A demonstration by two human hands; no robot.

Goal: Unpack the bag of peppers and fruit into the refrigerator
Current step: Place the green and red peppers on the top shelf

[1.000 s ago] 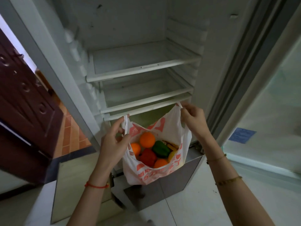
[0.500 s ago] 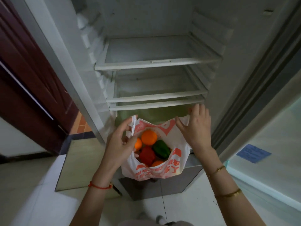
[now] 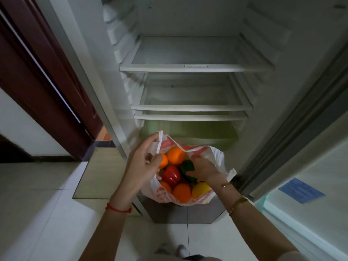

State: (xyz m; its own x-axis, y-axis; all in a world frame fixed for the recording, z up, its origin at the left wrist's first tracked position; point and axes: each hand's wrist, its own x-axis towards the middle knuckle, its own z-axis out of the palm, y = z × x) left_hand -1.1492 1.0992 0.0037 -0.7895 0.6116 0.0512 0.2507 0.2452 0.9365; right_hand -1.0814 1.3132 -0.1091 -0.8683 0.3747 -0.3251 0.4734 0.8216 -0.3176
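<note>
A white and orange plastic bag (image 3: 216, 157) hangs open in front of the open refrigerator (image 3: 195, 67), low down. Inside it lie an orange (image 3: 176, 155), a red pepper (image 3: 171, 175), a green pepper (image 3: 185, 166), a yellow pepper (image 3: 200, 189) and more orange fruit (image 3: 181, 193). My left hand (image 3: 143, 166) pinches the bag's left handle and holds it up. My right hand (image 3: 204, 169) is down inside the bag, its fingers curled around the green pepper.
The refrigerator has three bare white shelves (image 3: 192, 108) and a greenish drawer (image 3: 188, 131) below them. Its door (image 3: 308, 185) stands open at the right. A dark red wooden door (image 3: 43, 81) is at the left. Pale floor tiles (image 3: 47, 204) lie underfoot.
My right hand let go of the bag's right rim and dropped into the bag onto the green pepper. The bag sagged open on the right; the view moved closer to the refrigerator.
</note>
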